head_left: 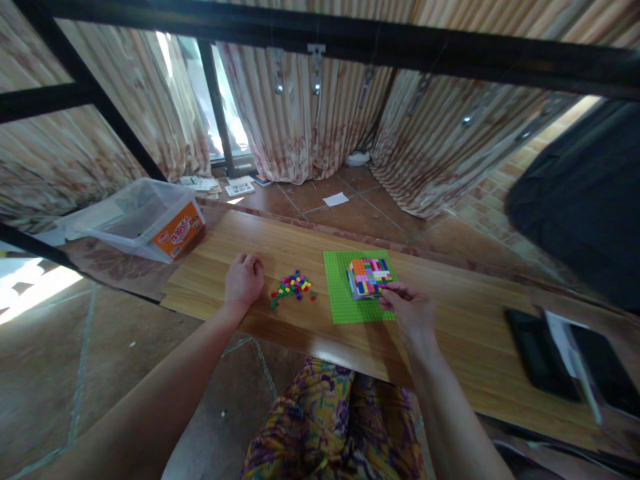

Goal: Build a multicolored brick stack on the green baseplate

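A green baseplate (341,300) lies on a low wooden table (280,240). On its far right part stands a square block of many-coloured small bricks (370,275). My right hand (407,307) rests at the block's near right corner, its fingers pinched together against the bricks. Left of the plate lies a small scatter of loose coloured bricks (294,287). My left hand (243,279) rests on the table just left of that scatter, curled into a loose fist with nothing visible in it.
A clear plastic tub (135,217) with an orange label stands on the table's far left corner. A black tablet-like object with papers (560,357) lies at the right. Tiled floor, curtains and a black metal frame surround the table. My patterned trousers (330,427) show below.
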{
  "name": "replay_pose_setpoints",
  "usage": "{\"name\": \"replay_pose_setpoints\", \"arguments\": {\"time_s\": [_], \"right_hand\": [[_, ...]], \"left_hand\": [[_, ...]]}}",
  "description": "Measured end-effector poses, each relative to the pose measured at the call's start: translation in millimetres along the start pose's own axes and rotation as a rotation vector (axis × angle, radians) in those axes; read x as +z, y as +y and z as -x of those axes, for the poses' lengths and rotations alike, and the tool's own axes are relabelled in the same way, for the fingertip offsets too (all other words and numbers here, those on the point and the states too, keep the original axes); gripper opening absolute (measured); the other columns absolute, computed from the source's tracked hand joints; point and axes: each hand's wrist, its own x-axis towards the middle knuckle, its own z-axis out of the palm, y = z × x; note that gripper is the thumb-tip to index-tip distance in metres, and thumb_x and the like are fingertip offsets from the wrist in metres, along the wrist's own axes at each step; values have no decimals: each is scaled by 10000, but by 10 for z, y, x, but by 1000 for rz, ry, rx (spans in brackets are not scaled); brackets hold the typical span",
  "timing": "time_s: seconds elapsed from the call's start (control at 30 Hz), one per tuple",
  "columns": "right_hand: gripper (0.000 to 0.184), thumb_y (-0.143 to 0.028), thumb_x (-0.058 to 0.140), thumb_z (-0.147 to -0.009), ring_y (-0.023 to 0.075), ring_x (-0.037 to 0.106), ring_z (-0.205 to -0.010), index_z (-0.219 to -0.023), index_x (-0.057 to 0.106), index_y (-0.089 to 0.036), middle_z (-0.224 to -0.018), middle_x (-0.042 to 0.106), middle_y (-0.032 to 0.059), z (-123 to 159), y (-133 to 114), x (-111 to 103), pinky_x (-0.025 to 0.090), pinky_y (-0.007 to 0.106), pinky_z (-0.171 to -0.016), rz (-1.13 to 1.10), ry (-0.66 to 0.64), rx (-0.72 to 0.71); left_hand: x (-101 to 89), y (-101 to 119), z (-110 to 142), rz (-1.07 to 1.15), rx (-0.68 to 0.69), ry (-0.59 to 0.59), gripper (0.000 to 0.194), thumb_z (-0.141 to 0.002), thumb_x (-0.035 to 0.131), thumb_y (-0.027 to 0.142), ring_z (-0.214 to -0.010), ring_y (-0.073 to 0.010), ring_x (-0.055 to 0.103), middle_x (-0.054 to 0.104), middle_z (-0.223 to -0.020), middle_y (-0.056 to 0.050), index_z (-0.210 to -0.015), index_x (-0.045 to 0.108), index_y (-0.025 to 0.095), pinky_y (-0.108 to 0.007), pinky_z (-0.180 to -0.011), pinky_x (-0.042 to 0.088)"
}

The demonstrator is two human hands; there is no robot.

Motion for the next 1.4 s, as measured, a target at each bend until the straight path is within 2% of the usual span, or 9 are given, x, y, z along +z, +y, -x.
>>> {"name": "replay_pose_setpoints", "arguments": {"time_s": [0.17,0.27,0.43,0.57,0.73,0.9,1.03,1.2,1.4], "right_hand": [[325,-412,784,-609,122,598,-515,-787,683,-160,-622,660,5,123,-13,-52,525,247,-493,-22,97,-105],[300,-424,755,-669,126,589,-526,-807,684,-167,-648,664,8,317,9,-54,514,253,-509,34,70,-133],[221,-410,667,-779,164,638,-622,-836,707,-200,-725,703,17,774,148,164,519,283,-612,257,-190,-171],[175,-351,599,-844,190,676,-765,-855,723,-227,-840,730,35,956,192,439,514,298,-718,401,-389,-346],[209,-243,522,-902,196,649,-803,-900,730,-222,-872,704,55,845,131,818,484,311,-749,566,-512,-629],[202,-187,543,-903,232,596,-927,-965,734,-207,-957,677,78,734,167,1188,465,344,-841,710,-600,-796],[237,-140,562,-885,241,543,-995,-1033,728,-223,-1032,638,85,656,200,1379,450,344,-876,816,-738,-898],[213,-140,599,-870,250,516,-1011,-1022,726,-218,-1076,603,97,499,215,1412,445,360,-889,880,-854,-966],[181,-138,609,-858,245,522,-991,-970,727,-216,-1036,609,85,358,291,1283,449,371,-894,832,-844,-945]], "left_hand": [[-2,1,2,-4,4,2,230,-886,430,220,-917,-216,605,617,-968,-92,-924,655,189,-319,-792,469],[0,0,6,-3,13,3,225,-889,426,208,-931,-219,603,618,-962,-93,-917,649,188,-320,-803,469],[1,8,18,2,1,2,217,-898,425,199,-937,-218,600,616,-963,-90,-907,641,188,-318,-805,468],[7,13,26,19,2,-12,214,-899,425,185,-954,-219,594,610,-958,-93,-915,638,184,-325,-830,468],[21,7,35,40,7,-11,208,-905,424,173,-943,-210,591,605,-957,-94,-909,632,181,-319,-832,467],[24,15,37,49,10,-1,200,-906,428,162,-925,-205,588,606,-944,-95,-909,628,173,-318,-827,467],[16,30,39,29,-4,-13,196,-906,428,155,-918,-187,587,598,-944,-78,-895,622,187,-297,-817,465],[6,40,45,22,-12,-20,194,-905,429,152,-920,-184,584,598,-952,-75,-897,620,188,-293,-825,466],[11,37,40,38,-5,-17,189,-904,433,151,-913,-188,585,600,-940,-76,-897,619,186,-296,-825,466]]}}
